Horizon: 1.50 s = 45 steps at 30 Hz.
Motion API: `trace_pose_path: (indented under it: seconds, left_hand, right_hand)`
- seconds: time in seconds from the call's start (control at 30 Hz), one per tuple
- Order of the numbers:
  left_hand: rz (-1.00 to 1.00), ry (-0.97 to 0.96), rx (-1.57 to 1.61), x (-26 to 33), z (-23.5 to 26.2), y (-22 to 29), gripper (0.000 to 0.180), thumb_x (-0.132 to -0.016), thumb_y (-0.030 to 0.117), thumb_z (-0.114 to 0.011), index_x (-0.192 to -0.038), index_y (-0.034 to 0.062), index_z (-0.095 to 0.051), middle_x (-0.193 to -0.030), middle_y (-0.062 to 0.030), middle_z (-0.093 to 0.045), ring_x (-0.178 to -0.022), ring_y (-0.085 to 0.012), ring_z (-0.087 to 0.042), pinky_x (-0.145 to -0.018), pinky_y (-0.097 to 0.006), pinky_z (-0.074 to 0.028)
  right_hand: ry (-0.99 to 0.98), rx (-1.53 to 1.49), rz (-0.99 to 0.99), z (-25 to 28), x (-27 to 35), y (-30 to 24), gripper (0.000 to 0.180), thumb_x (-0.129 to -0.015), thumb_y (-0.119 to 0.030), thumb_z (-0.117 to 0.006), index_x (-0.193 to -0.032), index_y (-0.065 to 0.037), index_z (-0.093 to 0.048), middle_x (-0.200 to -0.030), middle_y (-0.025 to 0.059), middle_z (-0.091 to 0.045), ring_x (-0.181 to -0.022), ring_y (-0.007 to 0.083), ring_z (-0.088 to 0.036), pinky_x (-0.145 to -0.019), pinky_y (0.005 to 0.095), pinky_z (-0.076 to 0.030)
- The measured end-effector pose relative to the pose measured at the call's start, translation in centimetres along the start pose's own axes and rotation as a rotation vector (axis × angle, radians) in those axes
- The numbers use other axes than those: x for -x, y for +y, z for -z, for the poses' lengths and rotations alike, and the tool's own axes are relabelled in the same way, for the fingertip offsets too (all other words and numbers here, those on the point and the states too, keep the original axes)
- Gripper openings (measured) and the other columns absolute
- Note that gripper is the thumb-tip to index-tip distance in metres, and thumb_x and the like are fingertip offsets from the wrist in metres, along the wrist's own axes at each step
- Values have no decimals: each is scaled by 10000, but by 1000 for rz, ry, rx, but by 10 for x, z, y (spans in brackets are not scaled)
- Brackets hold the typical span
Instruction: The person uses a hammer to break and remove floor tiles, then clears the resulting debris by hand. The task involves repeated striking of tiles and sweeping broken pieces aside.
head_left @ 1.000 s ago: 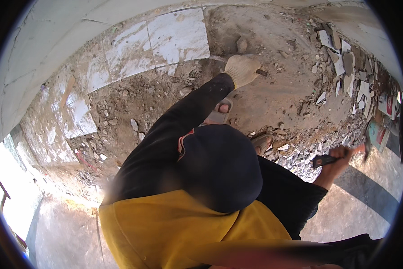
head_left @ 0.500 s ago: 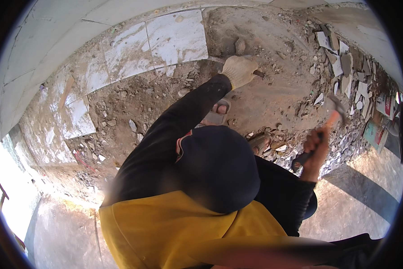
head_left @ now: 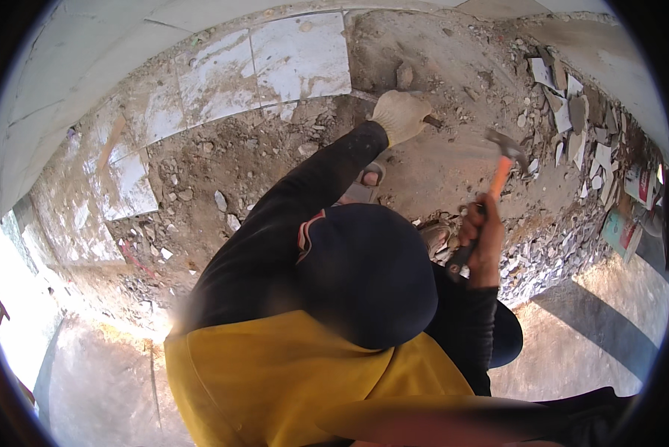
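Observation:
My left hand [head_left: 400,118], in a pale knit work glove, is wrapped round a chisel [head_left: 433,121]. The chisel's blunt end pokes out to the right of the glove. On the left side, a thin length of metal runs from the glove to the edge of a white floor tile [head_left: 302,56]. Bare fingers of my right hand [head_left: 485,242] are closed round the dark grip of a claw hammer [head_left: 502,175] with an orange shaft. Its metal head is in the air, to the right of the chisel and apart from it.
Broken tile pieces [head_left: 560,112] are heaped at the right by the wall. Rubble and grit [head_left: 193,179] cover the dug-up strip near my sandalled feet. A loose stone [head_left: 404,74] lies beyond the glove. Cartons [head_left: 622,229] stand at the far right.
My right hand has swung the hammer left, bringing its head closer to the chisel. The gloved left hand keeps its grip and almost the same place.

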<state>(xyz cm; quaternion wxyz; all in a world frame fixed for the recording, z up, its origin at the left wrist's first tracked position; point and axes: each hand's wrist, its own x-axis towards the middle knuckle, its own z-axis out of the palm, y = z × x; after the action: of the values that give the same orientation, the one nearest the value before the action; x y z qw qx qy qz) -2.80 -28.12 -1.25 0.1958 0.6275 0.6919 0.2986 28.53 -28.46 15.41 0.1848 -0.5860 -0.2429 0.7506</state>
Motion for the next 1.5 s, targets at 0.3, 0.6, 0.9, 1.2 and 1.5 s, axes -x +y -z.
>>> trace_pose_path:
  seconds: [0.3, 0.6, 0.9, 1.2, 1.5]
  left_hand:
    - [66, -60, -27, 0, -3, 3, 188, -841, 206, -750, -984, 87, -774, -989, -118, -777, -895, -375, -763, -755, -513, -587]
    - [1, -48, -3, 5, 17, 4, 294, -875, 351, -815, -1022, 99, -780, -972, -118, -782, -942, -372, -759, -826, -515, -571]
    - [-11, 8, -44, 53, 22, 0, 886, -876, 313, -752, -1662, 79, -419, -1666, -178, -482, -1594, -388, -379, -1326, -594, -248]
    - [-16, -39, 3, 56, 26, 1, 1054, -856, 404, -831, -1713, 53, -326, -1767, -224, -337, -1663, -425, -258, -1358, -601, -168]
    - [-37, -64, 3, 55, 33, -4, 1080, -857, 469, -842, -1712, 58, -325, -1759, -227, -338, -1650, -440, -273, -1339, -621, -201]
  right_hand:
    - [513, -245, 884, 30, 75, -147, 307, -1150, -226, -503, -877, -93, -545, -727, 40, -546, -671, 181, -579, -730, 324, -576]
    - [22, -20, -52, -44, -12, -1, 215, -1120, -338, -615, -1159, -130, -576, -712, -63, -422, -513, 65, -405, -421, 275, -349]
    - [659, -113, 794, 60, 81, -156, 308, -1185, -373, -513, -1118, -82, -590, -729, -30, -398, -600, 102, -403, -538, 289, -407]
    - [308, -79, 100, -115, -15, 19, 272, -1110, -321, -606, -1233, -81, -578, -748, -30, -454, -593, 119, -462, -534, 306, -409]
    - [556, 53, 567, 60, 66, -140, 233, -1102, -285, -667, -1244, -101, -679, -735, -58, -427, -604, 72, -428, -526, 248, -368]
